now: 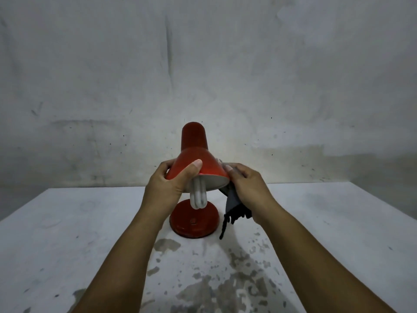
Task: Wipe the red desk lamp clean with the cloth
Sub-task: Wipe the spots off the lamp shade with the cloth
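Wiping is under way at the shade (198,168) of the red desk lamp (194,177), which stands mid-counter (67,233) with its base (194,219) at six o'clock from the shade. The left hand (168,185) curls its grip round the shade's nine-o'clock side, thumb on top. The right hand (247,188) clamps the cloth (234,205) against the rim at three o'clock, loose threads hanging down.

Risks, as I judge them: a hard sideways rub could tip the lamp or twist its neck; the hanging threads could snag the bare bulb (199,196), which the left palm already crowds.

Count: one lamp, one bulb, one cloth, two hands.
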